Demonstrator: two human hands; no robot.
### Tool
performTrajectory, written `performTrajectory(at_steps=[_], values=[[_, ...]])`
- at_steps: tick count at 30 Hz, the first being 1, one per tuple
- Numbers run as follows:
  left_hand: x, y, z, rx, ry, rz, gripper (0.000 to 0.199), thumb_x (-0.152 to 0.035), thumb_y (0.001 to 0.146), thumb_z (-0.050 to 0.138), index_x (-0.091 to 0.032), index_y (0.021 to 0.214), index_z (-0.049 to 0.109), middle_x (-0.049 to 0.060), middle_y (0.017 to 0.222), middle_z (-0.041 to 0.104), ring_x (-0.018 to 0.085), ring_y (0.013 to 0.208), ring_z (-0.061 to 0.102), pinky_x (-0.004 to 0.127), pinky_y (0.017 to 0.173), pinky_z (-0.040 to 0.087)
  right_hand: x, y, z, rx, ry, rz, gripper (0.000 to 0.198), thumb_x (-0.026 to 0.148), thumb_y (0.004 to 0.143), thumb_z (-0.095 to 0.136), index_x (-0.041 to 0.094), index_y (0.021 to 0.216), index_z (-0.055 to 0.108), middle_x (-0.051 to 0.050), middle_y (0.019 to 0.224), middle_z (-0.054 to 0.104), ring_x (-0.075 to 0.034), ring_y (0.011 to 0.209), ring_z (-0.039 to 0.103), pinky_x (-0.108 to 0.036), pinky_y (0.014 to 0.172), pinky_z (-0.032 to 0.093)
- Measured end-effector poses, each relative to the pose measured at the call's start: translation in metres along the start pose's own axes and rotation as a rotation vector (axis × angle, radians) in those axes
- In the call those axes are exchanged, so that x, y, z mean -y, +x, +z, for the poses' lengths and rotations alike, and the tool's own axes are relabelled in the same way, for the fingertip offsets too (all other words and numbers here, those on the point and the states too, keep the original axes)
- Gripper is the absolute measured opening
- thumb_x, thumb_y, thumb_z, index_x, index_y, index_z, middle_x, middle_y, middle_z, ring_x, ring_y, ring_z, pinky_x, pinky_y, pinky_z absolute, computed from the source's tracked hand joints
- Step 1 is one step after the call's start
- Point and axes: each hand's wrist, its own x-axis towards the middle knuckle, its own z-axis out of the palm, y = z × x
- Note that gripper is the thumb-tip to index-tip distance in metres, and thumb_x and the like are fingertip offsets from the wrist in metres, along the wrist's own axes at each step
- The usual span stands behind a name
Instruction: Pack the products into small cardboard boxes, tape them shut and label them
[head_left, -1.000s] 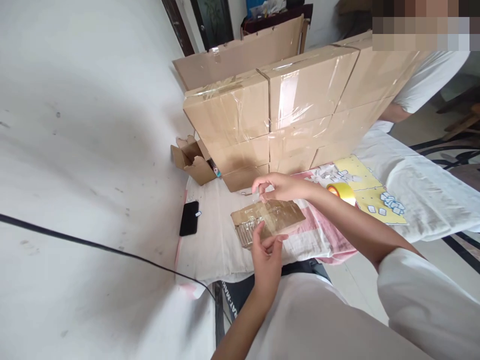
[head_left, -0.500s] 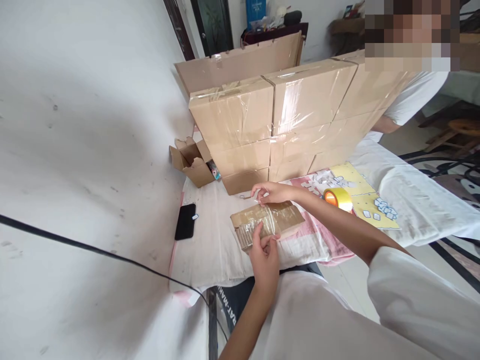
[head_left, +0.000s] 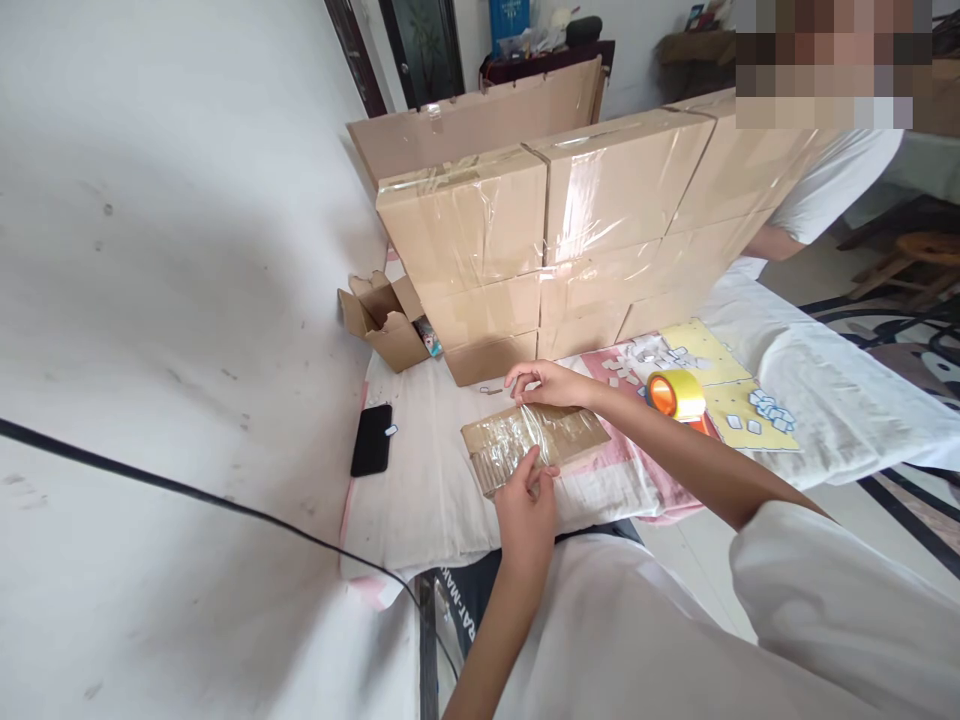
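A small, flat cardboard box (head_left: 577, 432) lies on the cloth-covered table in front of me, its left part glossy with clear packing tape. Across its middle runs a shiny strip of clear tape (head_left: 536, 430). My right hand (head_left: 551, 383) is at the far edge of the box, fingers curled and pinching the strip's far end. At the near edge, my left hand (head_left: 527, 495) pinches the other end between thumb and fingers. The exact fingertip contact is hard to make out. Right of my right forearm stands a yellow tape roll (head_left: 684, 392) with an orange core.
A tall panel of taped cardboard boxes (head_left: 600, 215) stands behind. Left are an open carton (head_left: 394, 335) and a black phone (head_left: 372, 440). Small white cards (head_left: 771, 411) lie on yellow sheets (head_left: 731, 400). Beyond the panel is another person's sleeve (head_left: 855, 190). A black cable (head_left: 187, 492) crosses the left.
The clear strip now lies lower, against the box top. My left fingers have shifted slightly near the front edge; my right hand has barely moved. The view tilts slightly.
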Motion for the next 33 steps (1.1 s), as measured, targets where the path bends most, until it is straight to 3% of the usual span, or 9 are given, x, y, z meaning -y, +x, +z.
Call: performTrajectory(at_steps=[3,10,12,15,17,20,24,29,33], values=[[-0.001,0.0,-0.001,0.003,0.056,0.008,0.045,-0.035,0.09,0.052,-0.022,0.133,0.061,0.005,0.096,0.08,0.014,0.05,0.049,0.035,0.069,0.046,0.0,-0.001,0.003,-0.029,-0.083,-0.012,0.026,0.027,0.082,0.07,0.018,0.105,0.063,-0.001,0.083,0.073,-0.017,0.079,0.069,-0.03,0.079,0.05],[-0.007,-0.001,-0.003,-0.031,0.209,0.007,0.04,-0.034,0.088,0.052,-0.027,0.127,0.06,0.005,0.096,0.08,0.023,0.074,0.067,0.038,0.079,0.045,-0.003,-0.006,0.013,-0.109,-0.308,-0.116,0.027,0.024,0.082,0.066,0.02,0.109,0.064,-0.001,0.086,0.072,-0.016,0.076,0.062,-0.028,0.074,0.046],[-0.005,-0.003,-0.003,-0.017,0.254,0.004,0.044,-0.035,0.09,0.051,-0.028,0.132,0.058,0.004,0.086,0.079,0.024,0.073,0.067,0.038,0.077,0.045,-0.004,-0.006,0.012,-0.164,-0.393,-0.158,0.033,0.026,0.081,0.068,0.019,0.114,0.064,-0.002,0.094,0.069,-0.017,0.081,0.06,-0.029,0.076,0.046],[0.004,-0.005,0.0,0.015,0.319,-0.005,0.056,-0.034,0.092,0.045,-0.032,0.148,0.043,0.0,0.066,0.073,0.025,0.069,0.066,0.036,0.072,0.043,-0.006,-0.005,0.008,-0.257,-0.511,-0.166,0.043,0.033,0.077,0.074,0.016,0.115,0.064,-0.004,0.098,0.063,-0.019,0.085,0.058,-0.03,0.078,0.046],[0.015,-0.005,0.003,0.021,0.361,0.022,0.06,-0.033,0.093,0.043,-0.033,0.153,0.035,0.0,0.065,0.071,0.025,0.068,0.067,0.036,0.07,0.043,-0.006,-0.005,0.006,-0.264,-0.549,-0.072,0.043,0.038,0.078,0.074,0.017,0.113,0.066,-0.003,0.093,0.063,-0.018,0.08,0.057,-0.029,0.074,0.045],[0.034,-0.002,0.007,-0.011,0.477,0.127,0.059,-0.033,0.095,0.041,-0.032,0.153,0.038,0.006,0.08,0.075,0.026,0.075,0.068,0.037,0.074,0.047,-0.002,-0.007,0.006,-0.215,-0.586,0.122,0.033,0.045,0.082,0.069,0.019,0.104,0.072,-0.003,0.088,0.067,-0.018,0.075,0.06,-0.028,0.07,0.044],[0.054,0.0,0.014,-0.047,0.59,0.297,0.058,-0.025,0.095,0.04,-0.031,0.153,0.04,0.012,0.102,0.077,0.029,0.09,0.069,0.04,0.082,0.05,0.011,-0.009,0.008,-0.076,-0.586,0.239,0.035,0.054,0.088,0.06,0.024,0.092,0.078,-0.005,0.094,0.076,-0.024,0.087,0.067,-0.031,0.076,0.045],[0.073,-0.002,0.017,-0.063,0.696,0.492,0.062,-0.018,0.095,0.043,-0.033,0.155,0.036,0.006,0.099,0.078,0.024,0.088,0.071,0.037,0.085,0.053,0.021,-0.001,0.013,-0.045,-0.631,0.46,0.048,0.064,0.088,0.055,0.023,0.086,0.08,-0.008,0.097,0.079,-0.031,0.091,0.07,-0.035,0.076,0.044],[0.088,0.0,0.02,-0.135,0.917,0.556,0.063,-0.018,0.093,0.052,-0.028,0.154,0.037,0.003,0.097,0.077,0.019,0.076,0.071,0.031,0.072,0.055,0.017,0.009,0.016,-0.007,-0.623,0.508,0.044,0.051,0.087,0.056,0.015,0.08,0.079,-0.009,0.083,0.077,-0.028,0.083,0.07,-0.03,0.07,0.044]])
